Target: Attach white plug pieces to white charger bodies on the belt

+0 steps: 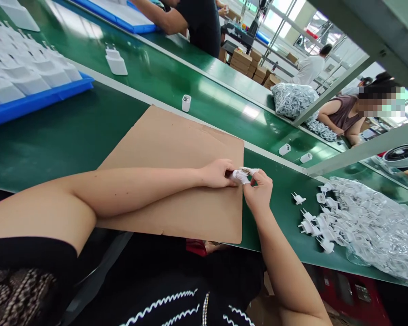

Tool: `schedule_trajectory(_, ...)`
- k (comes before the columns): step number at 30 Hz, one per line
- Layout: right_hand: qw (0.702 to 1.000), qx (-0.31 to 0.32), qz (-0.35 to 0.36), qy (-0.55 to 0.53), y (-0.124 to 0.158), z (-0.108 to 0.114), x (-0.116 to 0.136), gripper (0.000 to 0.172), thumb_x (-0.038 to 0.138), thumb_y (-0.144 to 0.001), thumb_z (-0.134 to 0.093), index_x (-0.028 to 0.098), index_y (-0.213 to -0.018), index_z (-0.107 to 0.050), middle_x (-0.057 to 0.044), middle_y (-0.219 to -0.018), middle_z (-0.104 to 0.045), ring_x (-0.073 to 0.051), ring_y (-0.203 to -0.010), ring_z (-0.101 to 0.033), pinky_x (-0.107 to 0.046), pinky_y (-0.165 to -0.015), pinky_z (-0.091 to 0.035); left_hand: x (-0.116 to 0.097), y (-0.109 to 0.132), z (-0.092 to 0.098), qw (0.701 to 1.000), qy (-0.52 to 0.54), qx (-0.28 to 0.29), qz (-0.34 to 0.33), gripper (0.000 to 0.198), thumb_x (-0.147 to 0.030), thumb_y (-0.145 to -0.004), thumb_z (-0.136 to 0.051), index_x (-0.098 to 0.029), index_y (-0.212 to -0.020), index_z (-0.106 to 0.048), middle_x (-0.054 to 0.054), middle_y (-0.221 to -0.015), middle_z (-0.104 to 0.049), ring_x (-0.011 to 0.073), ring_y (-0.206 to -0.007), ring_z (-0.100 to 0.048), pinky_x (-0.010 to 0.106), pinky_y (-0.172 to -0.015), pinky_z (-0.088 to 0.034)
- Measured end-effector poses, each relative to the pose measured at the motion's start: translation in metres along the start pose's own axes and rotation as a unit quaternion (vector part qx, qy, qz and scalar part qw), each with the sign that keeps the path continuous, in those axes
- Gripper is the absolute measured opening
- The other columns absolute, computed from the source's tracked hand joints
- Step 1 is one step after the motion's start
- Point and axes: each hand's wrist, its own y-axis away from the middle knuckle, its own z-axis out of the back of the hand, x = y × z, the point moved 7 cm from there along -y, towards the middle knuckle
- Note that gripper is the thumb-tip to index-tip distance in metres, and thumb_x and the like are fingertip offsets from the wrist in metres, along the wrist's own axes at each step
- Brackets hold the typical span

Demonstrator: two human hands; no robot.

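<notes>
Over the right edge of a brown cardboard sheet (177, 140), both hands meet at a small white charger part (240, 175). My left hand (218, 174) is closed on its left side. From the right, my right hand (261, 190) pinches the same part, with white wrapping on its thumb and index finger. The part's exact shape is partly hidden by the fingers. Nearest to the right hand on the bench are loose white plug pieces with pins (309, 224), spilling from a clear plastic bag (377, 222) full of them.
White chargers in a blue tray (85, 83) stand at left. Beyond the cardboard runs a green conveyor belt (149, 68) carrying a plug charger (116, 61) and several white housings (187, 103). A metal frame post (347, 90) slants at right. Other people work across the belt.
</notes>
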Motion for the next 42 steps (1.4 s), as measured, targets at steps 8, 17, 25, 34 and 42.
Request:
schedule_trajectory(8,0.987,-0.074,-0.126,0.060,-0.008,0.045,-0.075,0.078,0.055,-0.083,-0.070,0.019,-0.149,-0.052,-0.020,-0.140,-0.061,-0.039,-0.124,-0.058,-0.056,-0.108,-0.043,0.026,-0.052,0.035,0.994,-0.071,-0.053,0.063,0.036,-0.029,-0.080,-0.076,-0.021,-0.116,-0.073,0.003,-0.103,-0.075,0.0208,-0.088,-0.068,0.028,-0.080,-0.053)
schedule_trajectory(17,0.848,-0.080,-0.505,0.137,0.021,0.061,-0.193,0.066,0.027,-0.073,-0.068,0.015,-0.138,-0.061,-0.033,-0.147,-0.048,-0.053,-0.142,-0.041,-0.075,-0.111,-0.035,0.091,-0.107,0.183,0.866,-0.330,-0.229,0.297,0.043,-0.034,-0.090,-0.056,-0.017,-0.128,-0.064,0.019,-0.133,-0.069,0.0375,-0.127,-0.059,0.048,-0.107,-0.039)
schedule_trajectory(25,0.904,-0.115,-0.306,-0.275,-0.005,0.029,-0.142,0.047,0.038,-0.075,-0.076,0.019,-0.118,-0.071,-0.013,-0.124,-0.069,-0.029,-0.112,-0.070,-0.050,-0.106,-0.056,0.115,-0.080,0.246,0.820,-0.442,-0.276,0.237,0.091,-0.055,-0.082,-0.067,-0.011,-0.157,-0.038,0.016,-0.168,-0.035,0.0411,-0.158,-0.015,0.060,-0.127,-0.001)
schedule_trajectory(34,0.761,-0.005,-0.335,-0.556,-0.010,0.005,-0.095,0.046,0.044,-0.061,-0.093,0.026,-0.100,-0.076,-0.006,-0.110,-0.078,-0.025,-0.110,-0.073,-0.035,-0.087,-0.063,0.133,-0.016,0.296,0.862,-0.300,-0.299,0.278,0.054,-0.044,-0.091,-0.064,-0.008,-0.130,-0.058,0.009,-0.130,-0.066,0.0324,-0.129,-0.054,0.049,-0.118,-0.038)
schedule_trajectory(42,0.804,0.022,-0.326,-0.496,-0.006,-0.002,-0.075,0.042,0.046,-0.058,-0.093,0.021,-0.088,-0.077,-0.002,-0.083,-0.074,-0.012,-0.065,-0.056,-0.027,-0.056,-0.044,0.027,-0.020,0.143,0.937,-0.305,-0.146,0.091,0.040,-0.042,-0.091,-0.064,-0.019,-0.124,-0.063,0.008,-0.126,-0.068,0.0260,-0.112,-0.063,0.034,-0.098,-0.050)
